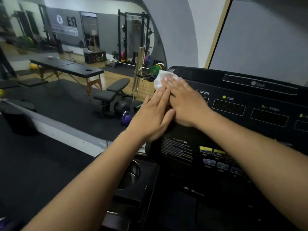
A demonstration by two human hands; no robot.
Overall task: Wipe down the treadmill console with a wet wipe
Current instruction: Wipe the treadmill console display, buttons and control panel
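While the wet wipe (160, 80) lies pressed against the upper left corner of the treadmill console (233, 130), the right hand (188, 105) covers it with straight, flat fingers. The left hand (151, 119), likewise flat and gripping nothing, rests beside it at the console's edge. Wiping appears to be at an early stage: the display windows (229, 107) and button panel (216, 157) look not yet reached. A weight bench (115, 92) stands beyond.
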